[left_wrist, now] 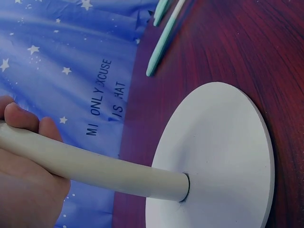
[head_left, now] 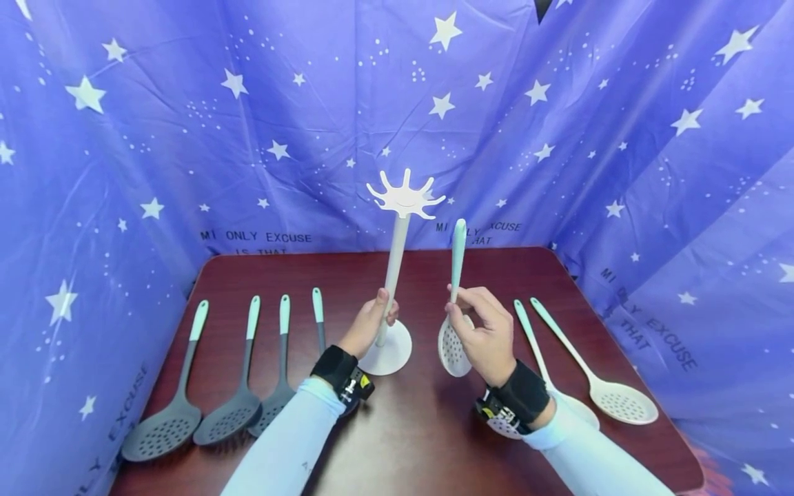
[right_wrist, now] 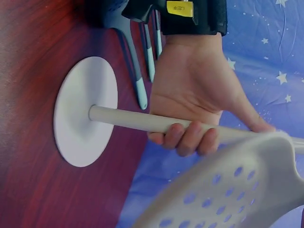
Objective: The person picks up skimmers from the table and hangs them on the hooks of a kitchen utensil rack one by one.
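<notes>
Sleeves (head_left: 285, 434) nearest, seven and five o'clock; left hand (head_left: 366, 325) grips stand (head_left: 397, 255), right hand (head_left: 488, 335) pinches skimmer (head_left: 458, 262); reddish counter (head_left: 415, 434) (glossy); starry drape (head_left: 335, 103), twelve.

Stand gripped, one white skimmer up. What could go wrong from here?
1. The raised skimmer might swivel or slip: the right hand pinches it with its fingers and thumb.
2. The tall stand might tip if bumped after the left hand lets go.
3. The right wristband overlaps a tabletop skimmer in the head view; dropping that arm might knock it.
</notes>
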{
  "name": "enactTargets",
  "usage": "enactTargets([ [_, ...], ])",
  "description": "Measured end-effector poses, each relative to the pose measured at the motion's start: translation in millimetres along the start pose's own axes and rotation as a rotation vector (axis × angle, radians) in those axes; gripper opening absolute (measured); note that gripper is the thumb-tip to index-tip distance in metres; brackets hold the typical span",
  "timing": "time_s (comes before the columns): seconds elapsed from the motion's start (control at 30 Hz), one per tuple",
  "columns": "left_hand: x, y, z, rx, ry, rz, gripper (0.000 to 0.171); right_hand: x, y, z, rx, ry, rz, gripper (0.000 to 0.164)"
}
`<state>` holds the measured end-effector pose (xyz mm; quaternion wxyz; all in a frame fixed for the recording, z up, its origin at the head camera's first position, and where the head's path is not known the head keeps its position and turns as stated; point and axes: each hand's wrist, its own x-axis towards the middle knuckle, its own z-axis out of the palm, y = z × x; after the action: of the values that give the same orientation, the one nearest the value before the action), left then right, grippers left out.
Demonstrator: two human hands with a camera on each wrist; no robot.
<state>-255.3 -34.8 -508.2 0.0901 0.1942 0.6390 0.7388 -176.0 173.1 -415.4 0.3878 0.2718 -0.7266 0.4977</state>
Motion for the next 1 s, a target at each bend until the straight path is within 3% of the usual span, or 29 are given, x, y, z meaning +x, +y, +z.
enactTargets([
  [0.23,1.1,-3.2,0.2,0.006,0.007,0.008,0.076,5.1,-11.8,5.9,-0.014,0.004,0.006,0.036],
  [0.5,0.8,-1.2,1.8,0.013,0.018,0.018,0.075,16.1,-39.8,12.1,-0.03,0.003,0.012,0.03],
  [1.0,2.6,0.5,3.6,-0.007,0.042,-0.014,0.077,13.7,-39.1,17.6,-0.05,-0.003,0.052,0.031],
])
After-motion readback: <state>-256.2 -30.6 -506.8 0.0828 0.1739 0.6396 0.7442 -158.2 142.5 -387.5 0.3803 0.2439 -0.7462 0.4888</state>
